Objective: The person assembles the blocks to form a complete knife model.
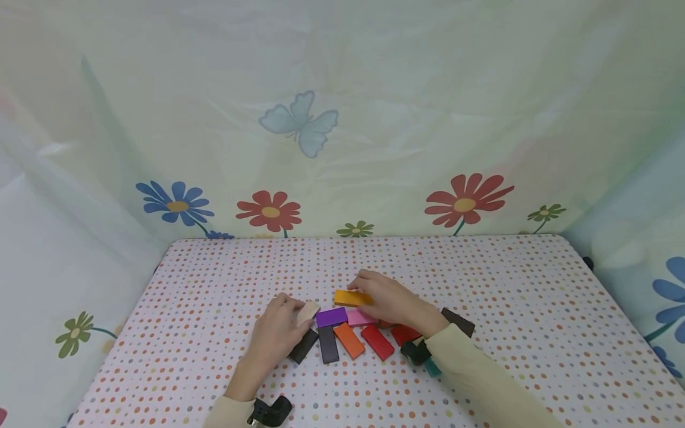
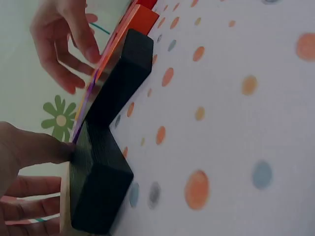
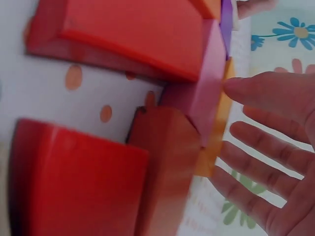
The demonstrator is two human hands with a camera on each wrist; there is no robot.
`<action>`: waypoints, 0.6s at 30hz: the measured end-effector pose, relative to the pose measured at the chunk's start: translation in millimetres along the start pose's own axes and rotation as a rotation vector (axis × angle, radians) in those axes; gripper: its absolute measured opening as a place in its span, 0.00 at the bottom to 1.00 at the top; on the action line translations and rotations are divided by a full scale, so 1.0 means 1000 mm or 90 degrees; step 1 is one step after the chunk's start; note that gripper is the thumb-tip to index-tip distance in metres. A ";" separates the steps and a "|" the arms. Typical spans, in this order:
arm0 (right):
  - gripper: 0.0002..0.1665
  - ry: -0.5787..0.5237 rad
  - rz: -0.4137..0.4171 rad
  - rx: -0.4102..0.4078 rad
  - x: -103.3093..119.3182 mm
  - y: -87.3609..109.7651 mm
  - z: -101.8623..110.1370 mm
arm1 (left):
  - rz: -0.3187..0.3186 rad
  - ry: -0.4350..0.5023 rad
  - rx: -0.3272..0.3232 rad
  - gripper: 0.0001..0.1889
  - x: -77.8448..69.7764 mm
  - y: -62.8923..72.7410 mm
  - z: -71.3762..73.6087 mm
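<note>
My left hand (image 1: pixel 272 333) pinches a pale wooden block (image 1: pixel 308 310), thumb in front and fingers behind. A black block (image 2: pixel 96 182) lies right under that thumb. Over the right end of a yellow block (image 1: pixel 349 298) is my right hand (image 1: pixel 393 299). In the right wrist view its thumb (image 3: pixel 246 89) reaches the yellow block's edge, while the fingers spread loosely on the far side. Purple (image 1: pixel 332 317) and pink (image 1: pixel 361 317) blocks lie just in front of the yellow one.
Before them are a second black block (image 1: pixel 329 345), an orange block (image 1: pixel 350 340) and a red block (image 1: pixel 377 342). Another red block (image 1: pixel 404 335), a teal block (image 1: pixel 432 368) and a dark block (image 1: pixel 458 322) lie around my right forearm. A patterned curtain (image 1: pixel 374 119) rises behind the dotted table (image 1: pixel 214 273).
</note>
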State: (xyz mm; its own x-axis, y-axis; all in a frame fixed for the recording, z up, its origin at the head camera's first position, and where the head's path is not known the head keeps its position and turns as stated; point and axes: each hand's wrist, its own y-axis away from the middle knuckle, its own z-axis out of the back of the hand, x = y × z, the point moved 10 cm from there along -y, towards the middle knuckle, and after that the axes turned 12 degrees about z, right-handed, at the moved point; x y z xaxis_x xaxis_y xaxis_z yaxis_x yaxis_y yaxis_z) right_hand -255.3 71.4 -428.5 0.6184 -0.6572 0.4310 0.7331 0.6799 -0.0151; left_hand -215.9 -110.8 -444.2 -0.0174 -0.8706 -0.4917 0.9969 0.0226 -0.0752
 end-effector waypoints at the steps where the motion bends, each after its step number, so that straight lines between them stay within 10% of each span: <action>1: 0.21 0.002 -0.002 -0.001 -0.001 -0.002 -0.001 | 0.010 0.001 0.008 0.18 -0.001 -0.001 -0.001; 18: 0.20 -0.020 -0.032 0.000 -0.009 -0.011 -0.007 | 0.016 -0.055 0.038 0.17 -0.016 -0.014 0.000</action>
State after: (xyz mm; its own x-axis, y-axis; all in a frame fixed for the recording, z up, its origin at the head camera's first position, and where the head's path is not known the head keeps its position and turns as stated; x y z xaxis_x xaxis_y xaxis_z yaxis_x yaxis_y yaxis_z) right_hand -267.0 67.9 -438.4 0.5715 -0.6800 0.4593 0.7631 0.6463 0.0073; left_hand -229.2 -96.9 -435.2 0.0118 -0.9091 -0.4163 0.9998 0.0178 -0.0107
